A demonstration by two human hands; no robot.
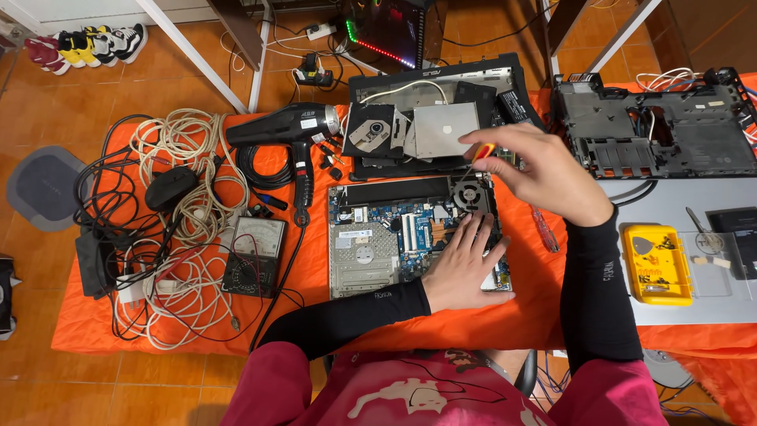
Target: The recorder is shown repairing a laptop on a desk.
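Observation:
An opened laptop base (371, 237) with its blue circuit board and round fan (471, 194) exposed lies on the orange cloth in front of me. My left hand (464, 264) rests flat on the right side of the board, fingers spread. My right hand (536, 170) hovers above the fan, fingers pinched on a small screwdriver (479, 155) with a red and yellow handle, tip pointing down toward the fan. Both arms wear black sleeves.
A black hair dryer (288, 130), a multimeter (254, 255) and tangled cables (177, 229) lie to the left. Behind the board sit a disc drive (374, 134) and laptop shell; another stripped chassis (654, 130) at right. A yellow parts box (656, 264) and red screwdriver (544, 229) are near.

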